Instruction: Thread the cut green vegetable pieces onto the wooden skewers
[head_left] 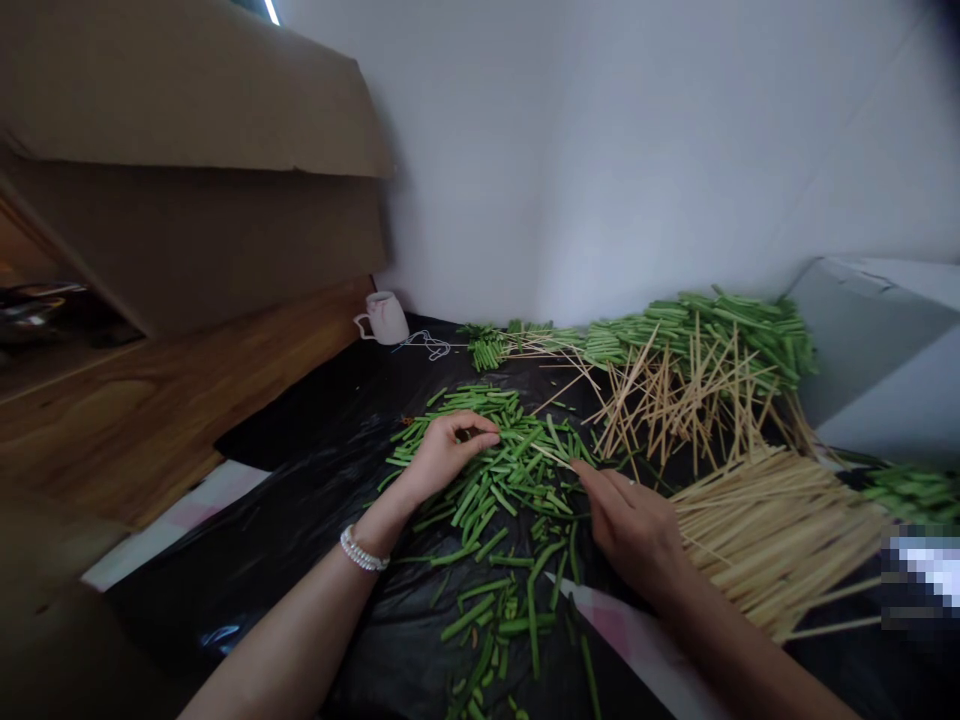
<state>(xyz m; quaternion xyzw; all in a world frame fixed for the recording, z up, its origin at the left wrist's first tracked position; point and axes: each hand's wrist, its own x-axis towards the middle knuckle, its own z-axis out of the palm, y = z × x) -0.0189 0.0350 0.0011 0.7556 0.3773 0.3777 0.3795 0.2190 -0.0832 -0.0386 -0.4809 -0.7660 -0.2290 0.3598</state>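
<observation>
My left hand [444, 452], with a bead bracelet [362, 551] on its wrist, rests on a heap of short green stem pieces [501, 470] and its fingers are curled in a pinch on pieces at the top of the heap. My right hand [634, 525] lies to the right of the heap, fingers together, pinching a thin bamboo skewer [553, 457] whose tip points left over the stems. Both hands work on a black plastic sheet [300, 500].
A pile of bare bamboo skewers [772, 525] lies right of my right hand. Skewers loaded with green stems [697, 355] are stacked at the back by the white wall. A small white cup [385, 317], a cardboard box [187, 170] and wooden boards [150, 400] stand left.
</observation>
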